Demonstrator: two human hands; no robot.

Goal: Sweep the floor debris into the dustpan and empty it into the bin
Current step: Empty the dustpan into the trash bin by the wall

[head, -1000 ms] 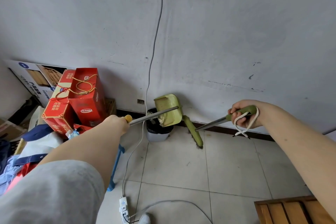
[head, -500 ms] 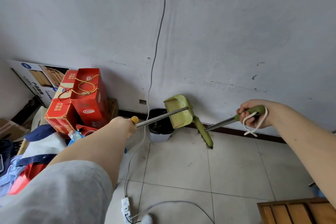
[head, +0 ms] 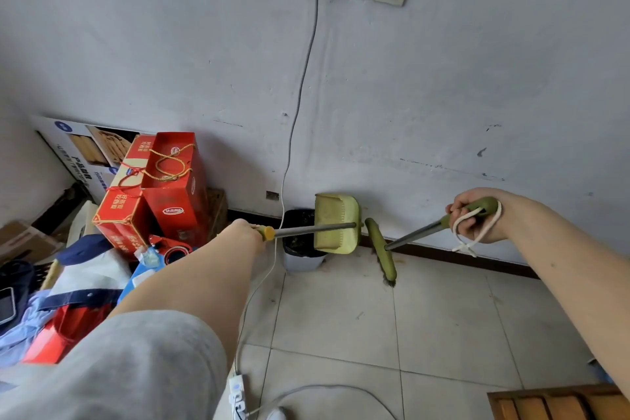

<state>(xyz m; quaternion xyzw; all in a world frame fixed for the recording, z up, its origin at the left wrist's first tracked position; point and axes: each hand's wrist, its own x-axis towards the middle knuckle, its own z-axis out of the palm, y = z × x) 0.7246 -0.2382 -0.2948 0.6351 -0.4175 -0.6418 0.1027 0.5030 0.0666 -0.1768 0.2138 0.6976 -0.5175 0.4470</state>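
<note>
My left hand (head: 243,232) grips the end of a long metal handle whose yellow-green dustpan (head: 335,223) hangs tilted by the wall, just right of and above a small bin (head: 301,259) with a black liner. Dark rubbish shows inside the bin. My right hand (head: 475,218) holds the green grip of a broom, a white cord looped round the wrist. The green broom head (head: 381,251) rests its bristles on the tiled floor just right of the dustpan.
Red gift boxes (head: 167,187), cardboard and clothes are piled at the left by the wall. A grey cable (head: 300,106) runs from the wall socket down to a power strip (head: 237,392) on the floor. A wooden slatted piece (head: 559,404) sits at the bottom right.
The dustpan has swung right, off the bin's mouth toward the wall beside it. The broom and my right hand have shifted right as well.
</note>
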